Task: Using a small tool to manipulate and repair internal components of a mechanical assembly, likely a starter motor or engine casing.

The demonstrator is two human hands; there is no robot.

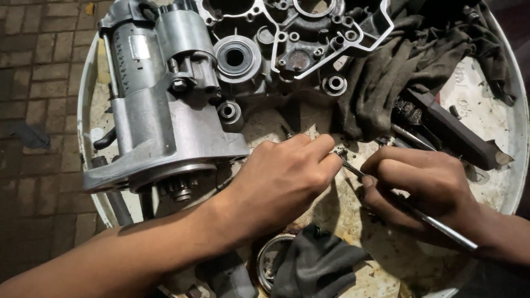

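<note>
Head cam looks straight down on a round white tray (497, 118) full of engine bits. The person's left hand (281, 176) has its fingers curled closed, the tips pinching something tiny near the middle of the tray; can't tell what exactly, it's hidden under the fingertips. The right hand (425, 182) is wrapped shut around a thin steel rod tool (436, 223), its tip meeting the left fingertips and its shaft running back toward the tray's near-right edge. That rod looks stiff, light and probably greasy, so a grip well up the shaft like this one seems sensible for control. Whatever the small part is, it's likely slippery and easy to drop, fingertip stuff only. Count-wise: one silver starter motor (160, 105) at the tray's left edge, surely heavy and rigid, best grabbed by the body rather than its gear end; one grey crankcase casting (292, 38) at the far edge; one dark rag (397, 77) far right and one more (314, 265) at the near edge, both soft and floppy; one black-handled wire brush (447, 129) on the right side.
</note>
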